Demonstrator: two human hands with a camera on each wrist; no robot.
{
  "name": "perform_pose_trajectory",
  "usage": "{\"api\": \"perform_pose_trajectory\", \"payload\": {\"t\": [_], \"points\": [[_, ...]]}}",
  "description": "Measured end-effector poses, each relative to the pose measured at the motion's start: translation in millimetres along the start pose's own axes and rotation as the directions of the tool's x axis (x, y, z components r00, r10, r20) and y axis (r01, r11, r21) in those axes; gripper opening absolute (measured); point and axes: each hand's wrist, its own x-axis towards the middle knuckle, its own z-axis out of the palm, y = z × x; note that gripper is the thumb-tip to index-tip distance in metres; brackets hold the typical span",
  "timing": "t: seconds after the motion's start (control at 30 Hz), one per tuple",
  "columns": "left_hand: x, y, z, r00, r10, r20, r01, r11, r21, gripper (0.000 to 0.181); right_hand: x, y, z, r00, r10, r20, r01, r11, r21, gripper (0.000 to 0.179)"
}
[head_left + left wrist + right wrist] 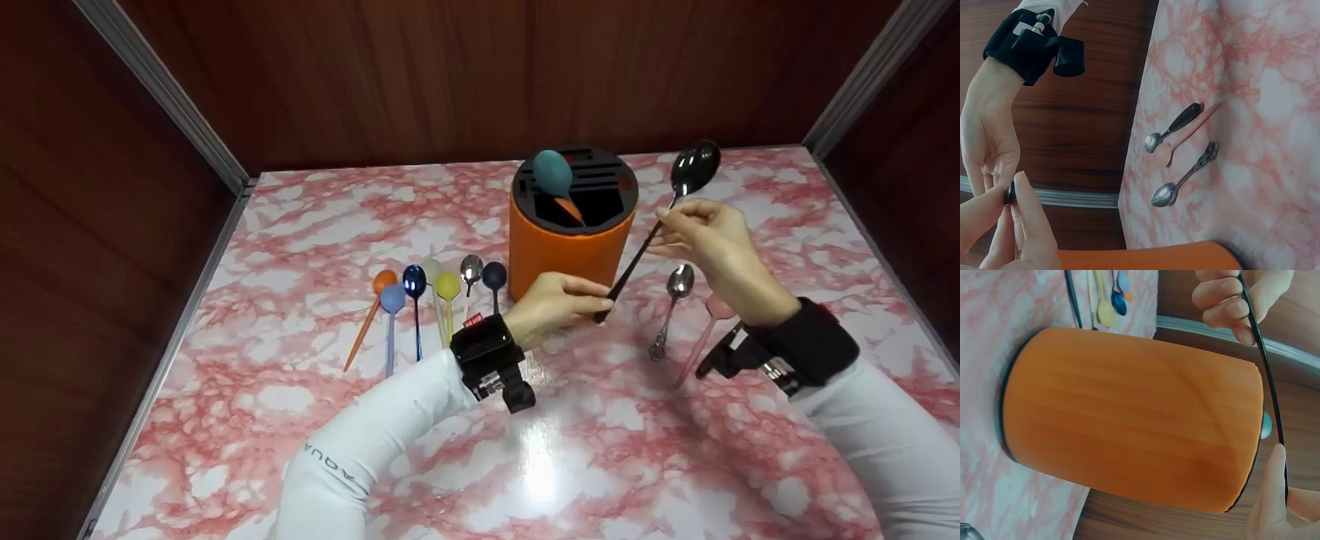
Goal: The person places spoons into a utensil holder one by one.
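A long black spoon (695, 166) slants in front of the orange holder (564, 262), its shiny bowl up at the right. My right hand (709, 240) pinches it by the neck just under the bowl. The handle's lower end is pinched between the thumb and fingers of my left hand (559, 304). In the right wrist view the thin black handle (1266, 365) runs between both hands, past the holder's top rim. A teal spoon (553, 174) stands bowl-up in the holder's slotted black top, beside an orange handle (570, 210).
Left of the holder lie several spoons, among them an orange spoon (385, 280), a blue spoon (414, 282) and a yellow spoon (448, 286). To the right are an ornate silver spoon (680, 281), a pink spoon (1163, 155) and a black-handled spoon (1185, 116). Dark wood panels (480, 75) enclose the table.
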Motion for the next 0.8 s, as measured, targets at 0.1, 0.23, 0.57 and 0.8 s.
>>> {"api": "perform_pose_trajectory", "payload": {"t": [0.1, 0.23, 0.57, 0.8], "points": [[-0.6, 4.6, -1.7, 1.0, 0.001, 0.002, -0.001, 0.999, -0.033, 0.028, 2.5, -5, 5, 1.0, -0.007, -0.01, 0.007, 1.0, -0.015, 0.01], [0.3, 9.9, -4.2, 1.0, 0.024, -0.008, -0.025, 0.997, -0.069, 0.027, 6.7, -11, 11, 1.0, -0.024, -0.007, 0.024, 1.0, -0.015, 0.009], [0.4, 17.6, -10.4, 0.996, 0.068, -0.05, -0.072, 0.994, -0.086, 0.024, 13.4, -27, 27, 0.996, -0.092, -0.012, 0.092, 0.996, 0.022, 0.009], [0.4, 22.7, -12.3, 0.992, 0.092, -0.088, -0.101, 0.989, -0.108, 0.022, 15.8, -36, 33, 0.99, -0.14, 0.001, 0.14, 0.988, 0.061, 0.01]]}}
